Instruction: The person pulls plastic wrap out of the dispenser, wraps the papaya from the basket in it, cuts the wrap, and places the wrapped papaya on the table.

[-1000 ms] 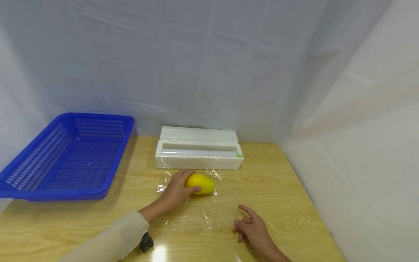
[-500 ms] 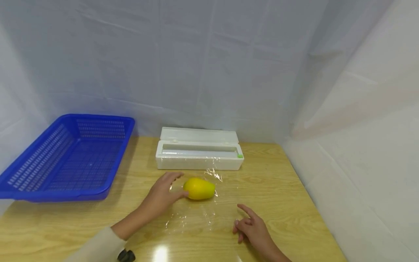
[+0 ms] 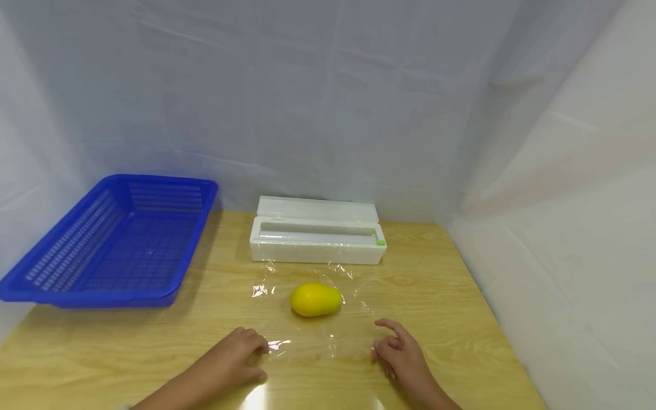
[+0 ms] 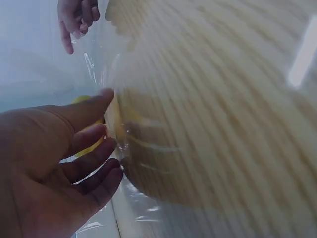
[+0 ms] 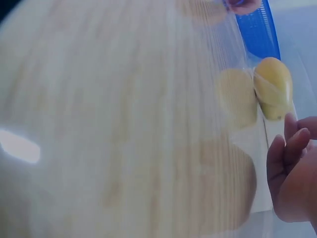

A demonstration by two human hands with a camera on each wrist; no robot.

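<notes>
While my left hand (image 3: 233, 359) and right hand (image 3: 402, 356) rest with relaxed fingers on the near edge of the clear film (image 3: 312, 336), the yellow mango (image 3: 315, 299) lies on it between and beyond them. Glossy wooden table (image 3: 435, 296), white film dispenser (image 3: 318, 230), blue basket (image 3: 118, 239), white cloth walls (image 3: 328, 97); no readable writing.

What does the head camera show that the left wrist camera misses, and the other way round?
Only the head view shows the blue basket, the white film dispenser box and the whole wooden table. Only the left wrist view shows the left hand from up close, palm and straight fingers spread. Both show the yellow mango, the clear plastic film on the table, and the right hand.
</notes>
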